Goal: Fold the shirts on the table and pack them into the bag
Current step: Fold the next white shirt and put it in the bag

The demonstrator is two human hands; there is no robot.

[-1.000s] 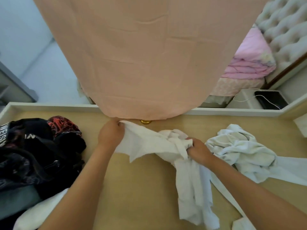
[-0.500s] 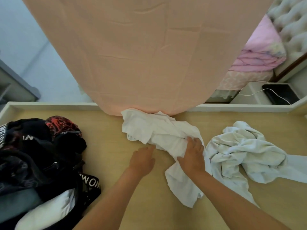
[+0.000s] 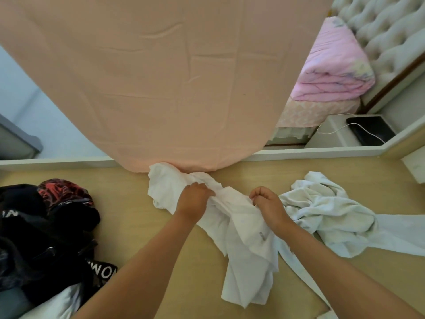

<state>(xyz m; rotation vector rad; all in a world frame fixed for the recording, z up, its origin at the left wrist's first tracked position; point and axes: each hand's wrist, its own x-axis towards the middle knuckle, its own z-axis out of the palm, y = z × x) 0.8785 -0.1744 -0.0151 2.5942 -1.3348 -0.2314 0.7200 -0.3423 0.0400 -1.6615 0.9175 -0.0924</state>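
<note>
Peach woven cloth, a broad creased sheet, hangs down from twelve o'clock and meets the far edge of the pale wooden table, which fills the lower half of the view. At eight o'clock lies a black heap of cloth with a red patch and a white-lettered strap; whether this is the bag I cannot tell. At three o'clock a crumpled off-white shirt lies bunched on the wood, one flat part trailing toward four o'clock. Just beside it, near the centre and running down toward five o'clock, is the crumpled white cotton shirt being worked, its far end touching the peach cloth's hem. The left hand has its fingers curled into a fold at the shirt's far part, and the right hand pinches a ridge of the same shirt between thumb and curled fingers. This fabric looks light, limp and not slippery, so it should sag wherever it is unsupported; taking it at the shoulder seams or hem corners and shaking it flat seems the surest start to a fold.
</note>
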